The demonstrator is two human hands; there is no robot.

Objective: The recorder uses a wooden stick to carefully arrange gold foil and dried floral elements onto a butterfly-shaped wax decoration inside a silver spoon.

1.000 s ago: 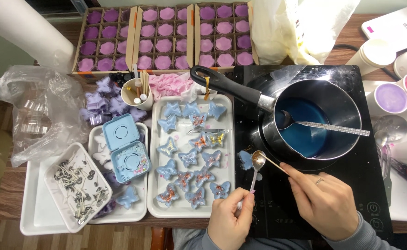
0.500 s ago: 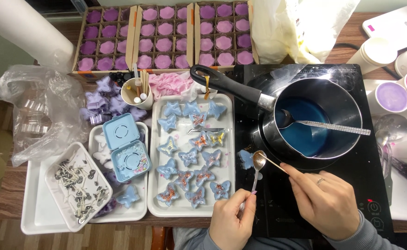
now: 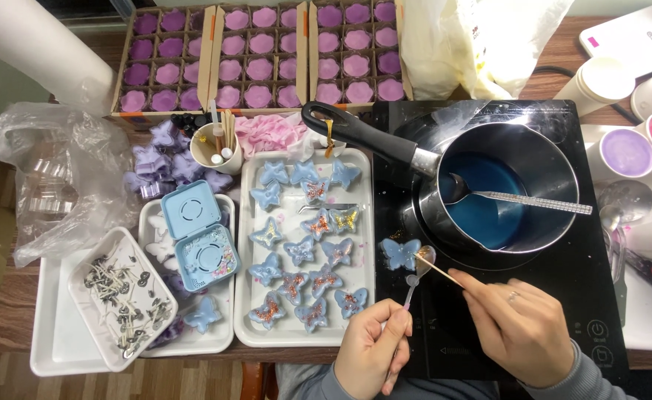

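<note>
The black cooktop [image 3: 563, 311] takes up the right of the bench, and on it sits a steel saucepan [image 3: 556, 159] of blue melted wax with a long spoon [image 3: 519, 198] lying across it. To its left lies the white tray [image 3: 363, 244] of blue butterfly candles, some already dusted with glitter.

Now down to the action: one blue butterfly candle [image 3: 398, 254] rests alone on the cooktop, just beside the pan. It looks light and stiff but brittle at the wingtips, with a smooth, slightly slick surface, so the body or the broad wing roots would be the safest place to pinch it, not the thin edges.

The left hand [image 3: 370, 355] is curled closed, thumb and forefinger pinching the handle end of a small clear spoon [image 3: 418, 268] whose bowl hovers right at the butterfly's wing. The right hand [image 3: 519, 330] is half closed, fingertips nipping a thin wooden stick [image 3: 444, 271] that points into the spoon's bowl. There seems to be a little glitter in that bowl, though it is too small to be sure. Spoon and stick are both featherweight, held easily near their ends.
</note>
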